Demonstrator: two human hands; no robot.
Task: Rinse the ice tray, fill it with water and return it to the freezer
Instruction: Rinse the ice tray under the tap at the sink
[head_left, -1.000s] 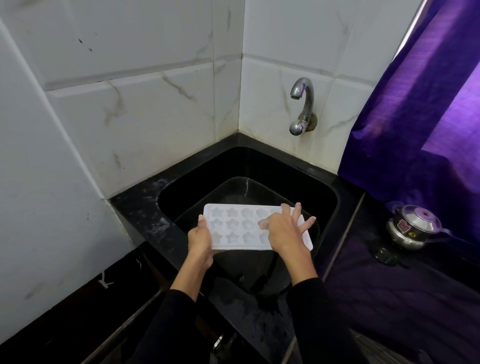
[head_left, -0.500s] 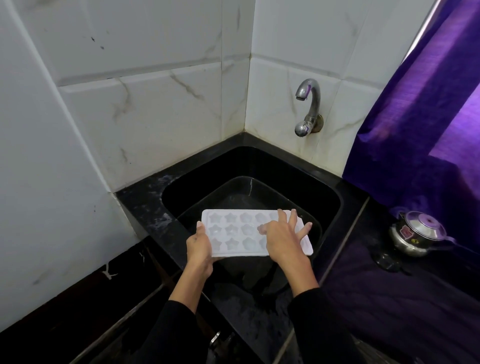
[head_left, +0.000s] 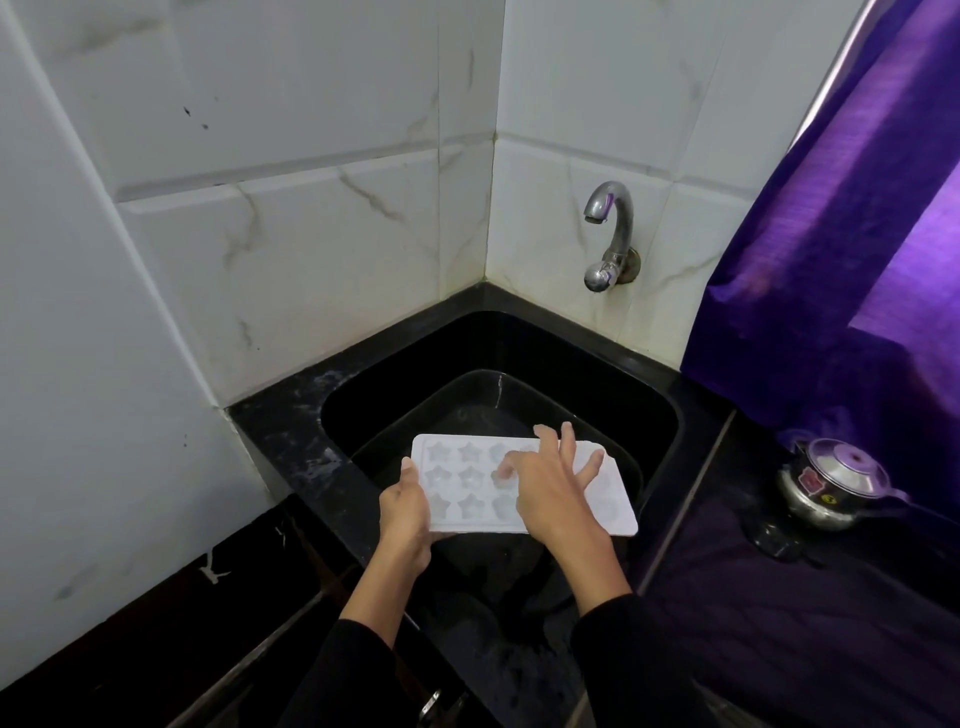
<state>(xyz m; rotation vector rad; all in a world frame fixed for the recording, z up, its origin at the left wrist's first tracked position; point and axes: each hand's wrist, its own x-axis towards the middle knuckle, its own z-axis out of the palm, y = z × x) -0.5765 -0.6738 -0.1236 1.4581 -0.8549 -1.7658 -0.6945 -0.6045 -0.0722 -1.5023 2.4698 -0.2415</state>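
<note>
While the tap is dry and no water shows in the moulds, the step in hand looks like the rinse, or the rubbing that goes with it, with filling and the freezer not yet reached. At the left, the left hand (head_left: 404, 506) grips the near left corner of the ice tray (head_left: 452, 480), thumb on the rim and the fingers hidden underneath. The tray is white, with star-shaped cavities, held roughly level over a black basin (head_left: 524, 389) that sits inside the black sink (head_left: 660, 415); the basin seems to hold some water, though the dark surface makes this hard to judge. Further right, the right hand (head_left: 550, 491) lies on top of the tray with fingers spread and fairly straight, fingertips (head_left: 506, 460) pressing into the cavities, pinching nothing. Above and beyond, the tap (head_left: 610, 234) juts from the tiled wall, its spout well back from the tray. At the far right a small steel pot (head_left: 831, 486) stands on the dark tabletop (head_left: 831, 597) below a purple curtain (head_left: 857, 234). The next move likely calls for freeing the right hand to open the tap, then bringing the tray under the spout and keeping it flat
</note>
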